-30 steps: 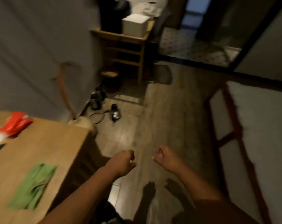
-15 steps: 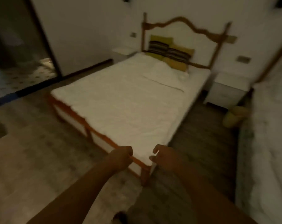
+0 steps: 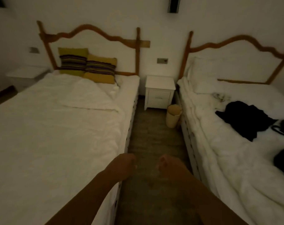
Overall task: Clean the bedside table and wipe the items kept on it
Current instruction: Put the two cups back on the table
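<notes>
A white bedside table [image 3: 160, 84] with a drawer stands against the far wall, between two beds. I see nothing on its top. My left hand [image 3: 124, 163] and my right hand [image 3: 168, 164] are held out in front of me over the floor of the aisle, well short of the table. Both have their fingers curled in and hold nothing. A second white bedside table [image 3: 26, 73] sits at the far left, beside the left bed.
The left bed [image 3: 56, 135] has white bedding and two striped yellow cushions [image 3: 87, 64]. The right bed [image 3: 235, 143] carries black clothing [image 3: 245, 117]. A beige waste bin [image 3: 173, 116] stands on the floor in front of the table, by the right bed. The aisle is narrow.
My view has swung from the wooden desk with the green cloth, across the room, and now faces the aisle between the two beds. My hands stay curled in front of me.
</notes>
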`<state>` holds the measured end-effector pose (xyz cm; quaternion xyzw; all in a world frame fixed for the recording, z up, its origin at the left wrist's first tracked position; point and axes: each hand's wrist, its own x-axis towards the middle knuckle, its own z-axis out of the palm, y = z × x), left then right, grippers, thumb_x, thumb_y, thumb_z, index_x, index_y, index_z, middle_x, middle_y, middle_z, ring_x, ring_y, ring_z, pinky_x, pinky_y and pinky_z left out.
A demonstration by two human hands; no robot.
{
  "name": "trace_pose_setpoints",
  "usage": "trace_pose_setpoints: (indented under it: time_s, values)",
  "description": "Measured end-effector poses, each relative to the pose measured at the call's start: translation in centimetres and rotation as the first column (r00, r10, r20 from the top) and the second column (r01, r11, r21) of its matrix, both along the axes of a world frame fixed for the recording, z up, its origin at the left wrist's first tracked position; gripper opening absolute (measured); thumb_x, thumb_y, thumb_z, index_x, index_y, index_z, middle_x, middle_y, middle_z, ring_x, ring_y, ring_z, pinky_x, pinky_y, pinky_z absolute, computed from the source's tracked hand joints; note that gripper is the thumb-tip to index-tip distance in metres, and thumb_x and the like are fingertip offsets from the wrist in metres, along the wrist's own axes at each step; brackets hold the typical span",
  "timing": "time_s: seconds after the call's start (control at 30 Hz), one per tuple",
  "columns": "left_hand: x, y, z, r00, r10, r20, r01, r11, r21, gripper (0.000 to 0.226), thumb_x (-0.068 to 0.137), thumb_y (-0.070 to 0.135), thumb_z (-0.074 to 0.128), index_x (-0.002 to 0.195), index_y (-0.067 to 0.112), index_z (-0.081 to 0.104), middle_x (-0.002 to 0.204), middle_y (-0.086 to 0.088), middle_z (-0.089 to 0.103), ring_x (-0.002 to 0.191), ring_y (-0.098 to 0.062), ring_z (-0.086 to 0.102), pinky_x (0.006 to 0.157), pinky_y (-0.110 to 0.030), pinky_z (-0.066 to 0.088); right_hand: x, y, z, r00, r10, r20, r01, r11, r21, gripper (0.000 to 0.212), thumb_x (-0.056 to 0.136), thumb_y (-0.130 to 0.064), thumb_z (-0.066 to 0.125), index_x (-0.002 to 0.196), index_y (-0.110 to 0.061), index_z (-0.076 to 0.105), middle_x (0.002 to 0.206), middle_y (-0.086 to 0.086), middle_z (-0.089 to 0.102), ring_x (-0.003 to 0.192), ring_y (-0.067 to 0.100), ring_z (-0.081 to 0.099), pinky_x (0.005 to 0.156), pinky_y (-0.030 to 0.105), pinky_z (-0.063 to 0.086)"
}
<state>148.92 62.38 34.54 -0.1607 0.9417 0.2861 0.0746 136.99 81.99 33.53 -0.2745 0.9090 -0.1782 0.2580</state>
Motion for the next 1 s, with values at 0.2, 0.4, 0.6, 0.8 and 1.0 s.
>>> trace_pose_setpoints:
  time_s: [0.2, 0.4, 0.6, 0.8, 1.0]
  values:
    - [-14.8, -3.9, 1.8, 0.999, -0.043, 0.010, 0.043, 0.999, 0.033, 0.013, 0.094, 0.028, 0.054, 0.094, 0.016, 0.060, 0.091, -0.001, 0.059, 0.079, -0.009, 0.054, 0.073, -0.020, 0.041, -12.4, -3.0, 1.5, 0.994, -0.105, -0.032, 0.103, 0.993, -0.058, 0.021, 0.091, -0.038, 0.056, 0.104, -0.021, 0.054, 0.101, -0.001, 0.058, 0.088, 0.011, 0.054, 0.074, 0.025, 0.042]
    - [-29.1, -7.5, -0.1, 0.997, -0.078, 0.015, 0.078, 0.997, -0.013, 0.010, 0.093, 0.028, 0.053, 0.091, 0.019, 0.058, 0.089, 0.005, 0.055, 0.081, -0.008, 0.053, 0.072, -0.018, 0.039, -26.1, -7.2, -0.6, 0.995, -0.100, 0.027, 0.102, 0.991, -0.091, 0.030, 0.089, -0.040, 0.059, 0.112, -0.021, 0.054, 0.106, -0.001, 0.058, 0.092, 0.010, 0.055, 0.071, 0.019, 0.043]
    - [-45.2, -11.3, -0.8, 0.994, -0.085, 0.070, 0.088, 0.995, -0.048, 0.017, 0.095, 0.026, 0.052, 0.100, 0.012, 0.060, 0.096, -0.002, 0.059, 0.087, -0.012, 0.054, 0.080, -0.020, 0.044, -43.6, -11.9, -1.2, 0.987, -0.126, 0.099, 0.138, 0.983, -0.123, 0.027, 0.089, -0.042, 0.058, 0.109, -0.026, 0.052, 0.100, -0.006, 0.055, 0.088, 0.010, 0.055, 0.067, 0.023, 0.043]
    - [-57.9, -15.3, -0.7, 0.996, -0.046, 0.079, 0.051, 0.997, -0.062, 0.008, 0.096, 0.026, 0.049, 0.094, 0.019, 0.052, 0.080, 0.010, 0.045, 0.079, -0.008, 0.047, 0.070, -0.017, 0.040, -56.9, -15.7, -0.6, 0.993, -0.099, 0.069, 0.108, 0.984, -0.142, 0.024, 0.088, -0.039, 0.059, 0.107, -0.025, 0.053, 0.101, -0.002, 0.059, 0.090, 0.014, 0.059, 0.078, 0.032, 0.053]
    - [-68.7, -20.7, -1.9, 0.991, -0.045, 0.124, 0.048, 0.999, -0.024, 0.020, 0.097, 0.024, 0.049, 0.112, 0.012, 0.055, 0.103, -0.004, 0.056, 0.100, -0.018, 0.057, 0.094, -0.030, 0.046, -68.2, -20.8, -1.3, 0.997, -0.052, 0.051, 0.057, 0.994, -0.096, 0.031, 0.089, -0.041, 0.058, 0.113, -0.023, 0.051, 0.102, -0.002, 0.059, 0.089, 0.012, 0.057, 0.079, 0.031, 0.050]
